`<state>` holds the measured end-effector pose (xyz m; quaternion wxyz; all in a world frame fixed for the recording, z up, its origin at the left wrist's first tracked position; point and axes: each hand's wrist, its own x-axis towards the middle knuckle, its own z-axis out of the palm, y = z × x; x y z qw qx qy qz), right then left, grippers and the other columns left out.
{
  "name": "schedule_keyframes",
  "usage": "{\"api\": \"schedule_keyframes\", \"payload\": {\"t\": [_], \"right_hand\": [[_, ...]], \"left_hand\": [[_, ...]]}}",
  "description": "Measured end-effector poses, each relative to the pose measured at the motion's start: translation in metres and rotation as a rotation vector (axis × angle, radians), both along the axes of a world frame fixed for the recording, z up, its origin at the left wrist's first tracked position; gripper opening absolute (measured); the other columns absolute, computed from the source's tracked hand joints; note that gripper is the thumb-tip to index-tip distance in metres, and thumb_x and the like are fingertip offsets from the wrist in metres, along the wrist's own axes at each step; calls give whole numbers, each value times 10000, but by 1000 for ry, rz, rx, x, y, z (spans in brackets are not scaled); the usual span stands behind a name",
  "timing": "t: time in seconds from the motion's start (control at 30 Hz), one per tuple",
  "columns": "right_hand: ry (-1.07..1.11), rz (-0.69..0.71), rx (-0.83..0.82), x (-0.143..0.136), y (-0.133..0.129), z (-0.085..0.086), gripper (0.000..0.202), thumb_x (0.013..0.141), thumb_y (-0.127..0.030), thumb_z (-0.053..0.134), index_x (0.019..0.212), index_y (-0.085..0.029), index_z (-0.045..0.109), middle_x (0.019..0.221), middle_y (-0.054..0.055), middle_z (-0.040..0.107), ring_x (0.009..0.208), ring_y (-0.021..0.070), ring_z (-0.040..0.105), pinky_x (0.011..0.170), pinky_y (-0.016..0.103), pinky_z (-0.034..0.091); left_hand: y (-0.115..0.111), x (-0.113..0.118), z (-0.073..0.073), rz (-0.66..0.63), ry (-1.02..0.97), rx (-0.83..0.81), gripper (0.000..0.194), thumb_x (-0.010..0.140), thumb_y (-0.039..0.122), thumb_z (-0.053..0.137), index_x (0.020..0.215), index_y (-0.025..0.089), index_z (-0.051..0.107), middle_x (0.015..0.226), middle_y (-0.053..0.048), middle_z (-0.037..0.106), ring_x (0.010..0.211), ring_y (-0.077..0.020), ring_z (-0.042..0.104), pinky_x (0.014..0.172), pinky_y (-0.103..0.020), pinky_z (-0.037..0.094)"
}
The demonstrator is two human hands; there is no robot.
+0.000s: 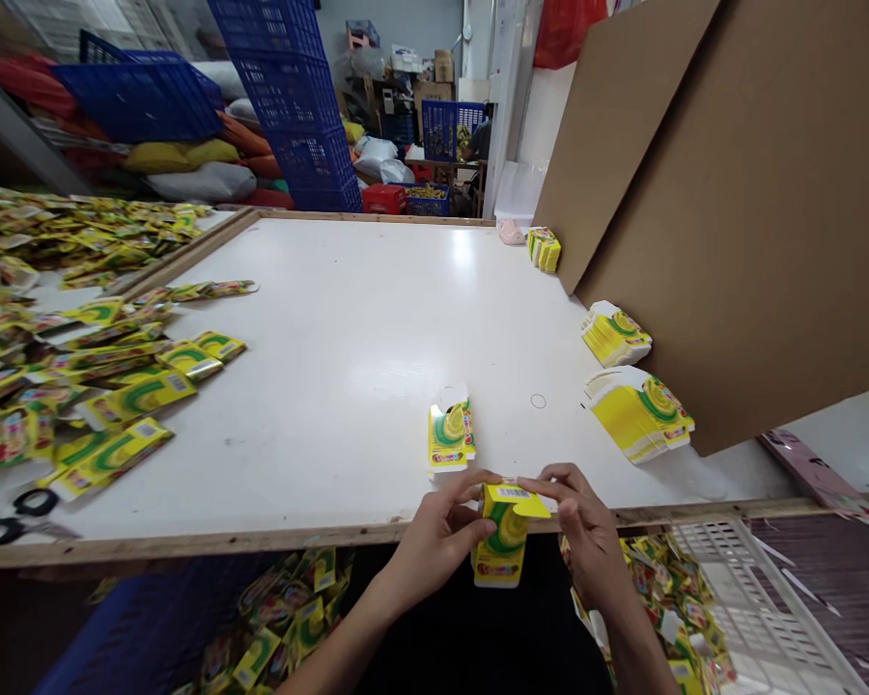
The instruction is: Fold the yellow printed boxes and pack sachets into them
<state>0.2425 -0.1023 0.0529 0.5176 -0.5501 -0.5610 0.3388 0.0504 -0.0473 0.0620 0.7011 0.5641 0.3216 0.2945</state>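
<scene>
A small yellow-and-green carton [498, 555] is upright at the table's front edge, a barcoded flap sticking out at its top right. My left hand [445, 526] is closed on its left side, thumb on the front face and index finger along the top. From the right, my right hand [586, 526] has its index finger on the top edge and its thumb by the flap's end; its other fingers are partly hidden. Just beyond, another yellow carton [449, 432] lies on the white table [348, 386].
Flat cartons [116, 396] are piled at the left, near black-handled scissors [21, 521]. Stacked cartons [641, 410] line the right side beside leaning cardboard sheets [753, 212]. Below the table are a white crate [760, 598] and more cartons [290, 627]. Blue crates [290, 97] stand behind.
</scene>
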Motion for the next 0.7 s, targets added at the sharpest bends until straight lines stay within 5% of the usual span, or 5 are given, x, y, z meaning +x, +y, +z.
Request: {"api": "schedule_keyframes", "payload": {"t": [0.17,0.33,0.7], "right_hand": [[36,71,-259,-7,1,-1,406,859,-374,614,1231,-219,564,608,-75,434,506,107,392,484,215,330],[2,-42,-246,-18,4,-10,307,834,-310,591,1116,-203,537,588,-76,484,494,106,387,477,210,316],[-61,-68,-256,-21,4,-8,316,819,-285,605,1111,-225,498,608,-73,580,467,117,442,475,217,343]], "left_hand": [[-3,3,-1,26,101,88,402,845,219,597,1243,218,539,1122,-78,635,735,-136,623,664,-251,498],[-4,3,1,-27,140,142,432,865,194,530,1295,236,509,1044,-61,650,699,-127,600,611,-228,463],[-5,5,3,9,134,138,426,854,194,549,1276,250,537,1124,-68,653,734,-138,625,642,-246,481]]}}
